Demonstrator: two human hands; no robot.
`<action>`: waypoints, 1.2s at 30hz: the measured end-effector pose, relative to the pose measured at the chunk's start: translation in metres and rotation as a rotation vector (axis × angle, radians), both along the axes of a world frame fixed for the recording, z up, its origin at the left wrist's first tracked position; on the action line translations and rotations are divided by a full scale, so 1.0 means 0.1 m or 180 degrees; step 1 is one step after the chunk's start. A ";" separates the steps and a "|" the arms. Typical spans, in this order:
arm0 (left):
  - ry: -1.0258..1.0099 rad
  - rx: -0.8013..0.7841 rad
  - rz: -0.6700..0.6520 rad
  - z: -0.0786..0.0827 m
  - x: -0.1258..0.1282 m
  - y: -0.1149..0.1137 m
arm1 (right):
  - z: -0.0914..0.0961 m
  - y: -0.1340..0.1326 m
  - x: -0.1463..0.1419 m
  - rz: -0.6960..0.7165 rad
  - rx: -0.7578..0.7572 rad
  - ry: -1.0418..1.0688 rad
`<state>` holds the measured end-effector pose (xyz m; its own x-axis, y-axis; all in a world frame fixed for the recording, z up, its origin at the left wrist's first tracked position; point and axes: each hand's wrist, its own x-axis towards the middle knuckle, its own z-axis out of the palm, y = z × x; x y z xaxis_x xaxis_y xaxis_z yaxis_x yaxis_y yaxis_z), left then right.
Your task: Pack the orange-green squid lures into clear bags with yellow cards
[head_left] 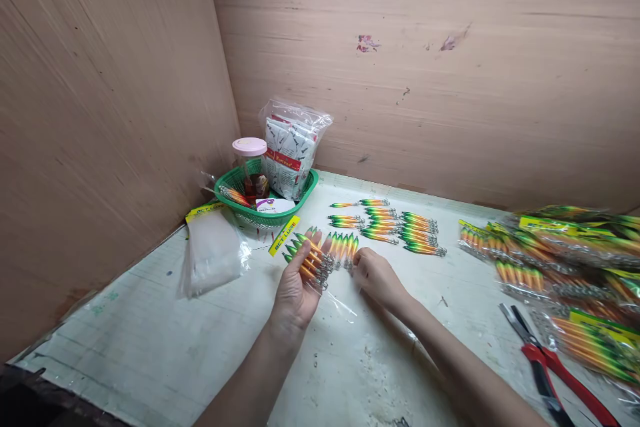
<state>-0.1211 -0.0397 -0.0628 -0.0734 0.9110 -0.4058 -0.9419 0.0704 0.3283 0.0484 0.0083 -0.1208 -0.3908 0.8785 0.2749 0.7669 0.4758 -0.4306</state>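
Note:
My left hand (295, 287) is closed round a bunch of fishing lures (311, 259), green at one end and orange along the body, with metal hooks hanging at the lower right. Beside that hand a yellow header label (284, 236) reads "BCT LURE", and clear plastic shows below the lures. A short row of lures (343, 248) stands between my two hands. My right hand (377, 277) is curled with its fingertips at the hooks of this row; what it pinches is hidden. Further back, more loose lures (383, 221) lie in columns on the white table.
A green basket (307, 190) holds a pink-lidded jar (250, 147) and a bag of white packets (290, 153). Clear empty bags (215, 253) lie at left. Packed lures (555, 253) are piled at right, near red-handled pliers (547, 360). Wooden panels (425, 80) enclose the back and left.

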 end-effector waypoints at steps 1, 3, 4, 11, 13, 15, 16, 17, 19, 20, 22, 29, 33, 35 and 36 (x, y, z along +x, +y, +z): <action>0.0034 -0.0034 0.0001 -0.01 0.01 0.00 | -0.02 0.00 0.01 -0.0040 -0.0010 0.0004; 0.0084 -0.0091 -0.0033 -0.01 0.03 -0.01 | -0.04 0.01 0.02 -0.0072 -0.0020 0.0008; 0.0096 -0.0108 -0.0058 -0.02 0.04 -0.02 | -0.05 0.02 0.01 -0.0075 -0.0020 0.0004; 0.0152 -0.0133 -0.0086 -0.04 0.08 -0.01 | -0.07 0.01 0.06 -0.0187 0.0018 -0.0021; 0.0165 -0.0133 -0.0119 -0.05 0.08 -0.01 | -0.04 -0.03 0.12 -0.0129 0.0017 0.0006; 0.0180 -0.0115 -0.0171 -0.06 0.08 -0.01 | -0.02 -0.07 0.18 -0.0035 -0.0009 0.0049; 0.0191 -0.0101 -0.0188 -0.06 0.08 -0.01 | -0.01 -0.08 0.21 0.0010 -0.0028 0.0073; 0.0208 -0.0105 -0.0189 -0.06 0.08 -0.01 | 0.00 -0.08 0.22 0.0049 -0.0047 0.0097; 0.0253 -0.0146 -0.0157 -0.05 0.08 -0.01 | 0.01 -0.09 0.26 0.0090 -0.0076 0.0139; 0.0273 -0.0169 -0.0136 -0.04 0.07 -0.01 | 0.01 -0.09 0.27 0.0096 -0.0084 0.0159; 0.0307 -0.0184 -0.0108 -0.04 0.08 0.00 | 0.01 -0.09 0.32 0.0094 -0.0085 0.0193; 0.0317 -0.0220 -0.0217 -0.06 0.11 -0.01 | 0.00 -0.11 0.49 0.0054 -0.0052 0.0316; 0.0354 -0.0213 -0.0260 -0.07 0.10 0.00 | 0.12 -0.17 0.52 0.0059 -0.0068 0.0494; 0.0358 -0.0207 -0.0276 -0.10 0.10 0.01 | 0.31 -0.28 0.57 0.0115 -0.0077 0.0601; 0.0347 -0.0188 -0.0280 -0.12 0.09 0.02 | 0.44 -0.36 0.61 0.0164 -0.0092 0.0669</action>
<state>-0.1118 -0.0375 -0.0743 -0.0408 0.8907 -0.4528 -0.8903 0.1733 0.4211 0.1090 -0.0277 -0.0772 -0.3721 0.8675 0.3300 0.6338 0.4973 -0.5925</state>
